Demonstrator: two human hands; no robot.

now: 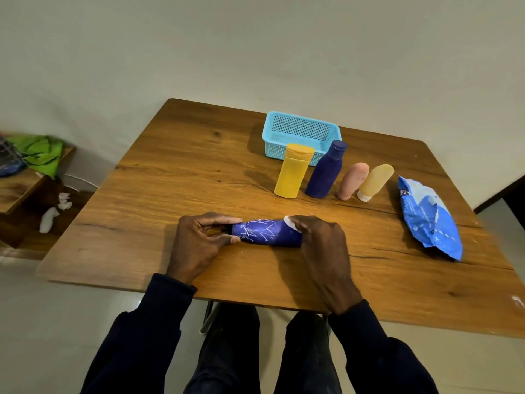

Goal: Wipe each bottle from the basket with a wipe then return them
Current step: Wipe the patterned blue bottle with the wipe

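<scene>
Steadying the scribbled bottle (267, 233), lying on the table (184, 172), by gripping its cap end with the left hand (199, 237); clamping the wipe (290, 221) round its base with the right hand (321, 240) (for rubbing, presumably).

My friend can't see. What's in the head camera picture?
A left hand grips the cap end of a scribbled blue bottle lying on a table, while the right hand holds a white wipe against its other end. Behind are a yellow bottle, dark blue bottle, pink tube, tan tube, blue basket and wipes pack.
</scene>
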